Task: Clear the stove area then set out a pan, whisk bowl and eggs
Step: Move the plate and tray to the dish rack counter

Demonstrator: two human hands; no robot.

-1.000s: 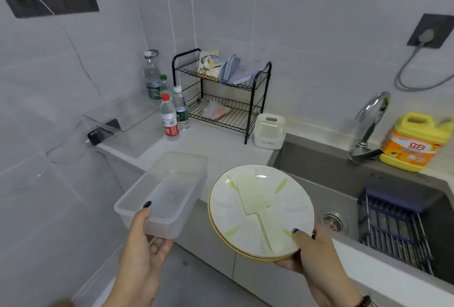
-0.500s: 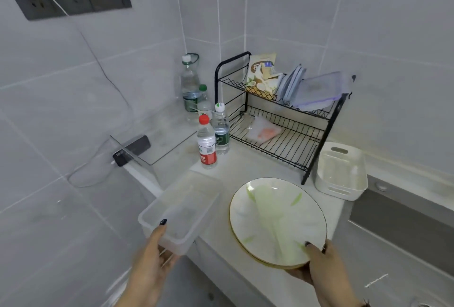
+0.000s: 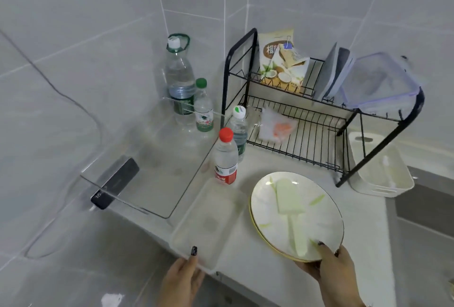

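My left hand (image 3: 183, 279) grips the near edge of a clear plastic container (image 3: 208, 220), thumb over its rim; the container sits low over the white counter (image 3: 356, 237), just in front of a red-capped bottle (image 3: 225, 159). My right hand (image 3: 331, 272) holds a stack of white plates (image 3: 319, 218) with green leaf marks by the near rim, thumb on top. A pale green spatula (image 3: 290, 203) lies on the top plate. The plates hover over or rest on the counter; I cannot tell which.
A black two-tier wire rack (image 3: 307, 139) stands behind, holding a snack bag (image 3: 282, 63), lids and a pouch. Several water bottles (image 3: 179, 80) stand at the back left. A clear tray (image 3: 157, 171) with a dark device (image 3: 115, 181) lies left. A white basket (image 3: 378, 169) sits right.
The view has swung left and closer to the counter corner; the sink has left the frame. Both hands have carried the container and the plates forward and down over the counter.
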